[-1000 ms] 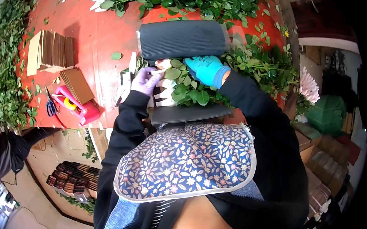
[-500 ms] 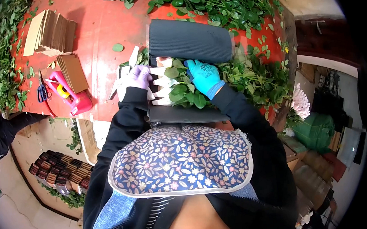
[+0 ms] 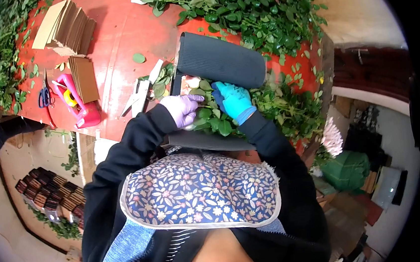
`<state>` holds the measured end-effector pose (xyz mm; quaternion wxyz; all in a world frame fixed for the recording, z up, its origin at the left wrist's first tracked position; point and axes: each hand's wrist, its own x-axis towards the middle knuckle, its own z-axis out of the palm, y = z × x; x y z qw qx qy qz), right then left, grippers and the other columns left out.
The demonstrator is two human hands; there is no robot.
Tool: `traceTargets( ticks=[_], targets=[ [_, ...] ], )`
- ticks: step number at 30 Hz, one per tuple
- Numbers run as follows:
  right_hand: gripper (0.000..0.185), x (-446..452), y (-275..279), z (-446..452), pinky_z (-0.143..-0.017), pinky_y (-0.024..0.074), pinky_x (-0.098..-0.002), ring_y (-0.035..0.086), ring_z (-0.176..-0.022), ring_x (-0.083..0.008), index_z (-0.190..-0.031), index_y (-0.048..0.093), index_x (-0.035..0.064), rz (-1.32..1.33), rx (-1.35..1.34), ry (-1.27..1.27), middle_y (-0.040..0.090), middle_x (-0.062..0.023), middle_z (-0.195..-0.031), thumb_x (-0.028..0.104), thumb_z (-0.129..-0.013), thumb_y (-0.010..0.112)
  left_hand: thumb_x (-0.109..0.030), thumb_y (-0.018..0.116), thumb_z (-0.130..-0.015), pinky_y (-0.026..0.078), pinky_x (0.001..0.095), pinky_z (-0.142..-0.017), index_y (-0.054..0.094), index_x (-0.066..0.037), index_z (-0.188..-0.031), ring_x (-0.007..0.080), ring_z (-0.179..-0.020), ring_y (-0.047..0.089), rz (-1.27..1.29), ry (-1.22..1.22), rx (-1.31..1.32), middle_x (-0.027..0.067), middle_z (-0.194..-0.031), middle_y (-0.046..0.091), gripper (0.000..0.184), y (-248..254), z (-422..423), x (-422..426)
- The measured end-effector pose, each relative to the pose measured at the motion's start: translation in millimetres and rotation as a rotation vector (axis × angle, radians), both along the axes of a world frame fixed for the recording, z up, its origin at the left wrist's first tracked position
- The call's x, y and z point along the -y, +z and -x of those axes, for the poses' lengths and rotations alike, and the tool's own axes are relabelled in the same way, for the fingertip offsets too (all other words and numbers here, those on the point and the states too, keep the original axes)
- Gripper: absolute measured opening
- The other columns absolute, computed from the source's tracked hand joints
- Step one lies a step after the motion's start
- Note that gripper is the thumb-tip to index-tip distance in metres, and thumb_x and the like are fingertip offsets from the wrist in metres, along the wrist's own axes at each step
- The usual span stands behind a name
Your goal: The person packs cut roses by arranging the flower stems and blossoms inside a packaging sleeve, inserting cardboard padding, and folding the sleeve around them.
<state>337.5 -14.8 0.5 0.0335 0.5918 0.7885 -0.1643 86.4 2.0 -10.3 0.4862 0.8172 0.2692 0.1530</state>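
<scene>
A bunch of leafy rose stems (image 3: 211,118) lies across a dark ribbed mat (image 3: 221,60), whose far part is raised in a thick fold. Pale flower heads (image 3: 191,84) show at the left end of the bunch. My left hand (image 3: 182,109), in a lavender glove, lies over that end, its index finger stretched toward the leaves and the others bent. In a blue glove, my right hand (image 3: 235,101) is closed around the stems and leaves farther right. Close to my left hand, white-handled shears (image 3: 140,97) rest on the red table.
On the left of the red table (image 3: 118,54) are cardboard pieces (image 3: 68,28), a pink tape dispenser (image 3: 80,105) and scissors (image 3: 44,95). Heaped rose foliage (image 3: 244,3) covers the far side. Pale pink flowers (image 3: 331,138) stand at the right edge.
My left hand has moved right, from beside the white-wrapped flower heads to over them, covering most of them. My right hand stays on the stems. The view has shifted slightly.
</scene>
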Motion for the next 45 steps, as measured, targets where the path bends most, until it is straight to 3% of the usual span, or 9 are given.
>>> traceTargets(
  ticks=[6, 16, 20, 22, 26, 30, 32, 38, 45],
  targets=[
    [0.036, -4, 33, 24, -0.069, 0.0546, -0.0462, 0.068, -0.077, -0.0328, -0.123, 0.063, 0.0105, 0.039, 0.283, 0.104, 0.067, -0.0148, -0.104, 0.021, -0.089, 0.059, -0.019, 0.057, -0.083, 0.055, 0.0399, -0.071, 0.067, -0.008, -0.100, 0.0285, -0.088, 0.068, -0.098, 0.037, -0.100, 0.0092, -0.129, 0.062, 0.022, -15, -10, 6],
    [0.029, -2, 64, 22, -0.071, 0.0528, -0.0485, 0.066, -0.081, -0.0381, -0.117, 0.064, 0.0129, -0.063, -0.076, -0.020, 0.065, -0.0151, -0.102, 0.023, -0.090, 0.064, -0.019, 0.059, -0.084, 0.054, 0.0442, -0.069, 0.063, -0.005, -0.099, 0.0342, -0.078, 0.066, -0.042, 0.091, -0.160, 0.0132, -0.121, 0.064, 0.020, -19, -1, 11],
    [0.026, -3, 55, 17, -0.071, 0.0530, -0.0479, 0.066, -0.081, -0.0375, -0.114, 0.066, 0.0139, -0.058, -0.191, -0.051, 0.068, -0.0141, -0.099, 0.021, -0.089, 0.064, -0.017, 0.060, -0.085, 0.051, 0.0361, -0.084, 0.061, -0.003, -0.094, 0.0281, -0.094, 0.063, 0.130, 0.214, 0.298, 0.0165, -0.109, 0.065, 0.016, -37, 13, 11],
    [0.025, -4, 51, 15, -0.071, 0.0532, -0.0473, 0.066, -0.081, -0.0373, -0.113, 0.066, 0.0138, -0.043, -0.181, -0.054, 0.068, -0.0141, -0.099, 0.020, -0.088, 0.064, -0.016, 0.056, -0.093, 0.050, 0.0324, -0.083, 0.055, -0.004, -0.084, 0.0186, -0.095, 0.061, 0.597, 0.392, 0.626, 0.0132, -0.109, 0.066, 0.015, -34, 29, 16],
    [0.024, -3, 44, 16, -0.071, 0.0538, -0.0455, 0.067, -0.083, -0.0365, -0.111, 0.067, 0.0132, -0.041, -0.197, -0.045, 0.068, -0.0141, -0.100, 0.016, -0.087, 0.064, -0.019, 0.055, -0.096, 0.050, 0.0255, -0.070, 0.054, -0.004, -0.089, 0.0114, -0.076, 0.060, 0.774, 0.629, 0.500, 0.0108, -0.103, 0.068, 0.016, -45, 123, 42],
    [0.021, -6, 45, 17, -0.071, 0.0537, -0.0434, 0.066, -0.083, -0.0356, -0.107, 0.069, 0.0106, -0.108, -0.285, -0.015, 0.068, -0.0134, -0.099, 0.012, -0.086, 0.066, -0.010, 0.066, -0.082, 0.051, 0.0409, -0.086, 0.058, -0.010, -0.107, 0.0238, -0.103, 0.062, 0.229, 0.287, -0.999, 0.0103, -0.117, 0.061, 0.027, -28, 226, 103],
    [0.020, -7, 46, 15, -0.074, 0.0549, -0.0396, 0.068, -0.086, -0.0335, -0.105, 0.069, 0.0064, 0.020, -0.387, -0.098, 0.070, -0.0144, -0.099, 0.005, -0.085, 0.068, -0.004, 0.067, -0.074, 0.051, 0.0440, -0.085, 0.064, -0.014, -0.111, 0.0307, -0.111, 0.059, -0.180, 0.205, -0.989, 0.0113, -0.128, 0.055, 0.038, -17, 228, 119],
    [0.019, -10, 48, 5, -0.077, 0.0554, -0.0337, 0.071, -0.088, -0.0266, -0.108, 0.067, 0.0006, 0.150, -0.542, -0.108, 0.071, -0.0153, -0.100, 0.003, -0.089, 0.066, -0.016, 0.073, -0.083, 0.052, 0.0336, -0.071, 0.057, -0.007, -0.126, 0.0236, -0.078, 0.063, -0.030, 0.567, 0.176, 0.0100, -0.105, 0.064, 0.047, 38, 87, 22],
    [0.028, -13, 47, 1, -0.075, 0.0543, -0.0391, 0.068, -0.088, -0.0313, -0.116, 0.066, 0.0061, 0.179, -0.506, -0.040, 0.069, -0.0155, -0.105, 0.015, -0.090, 0.067, -0.003, 0.072, -0.086, 0.052, 0.0268, -0.077, 0.059, -0.003, -0.123, 0.0081, -0.086, 0.060, 0.637, 0.349, 0.475, 0.0018, -0.097, 0.066, 0.040, -17, 17, -11]
  ],
)
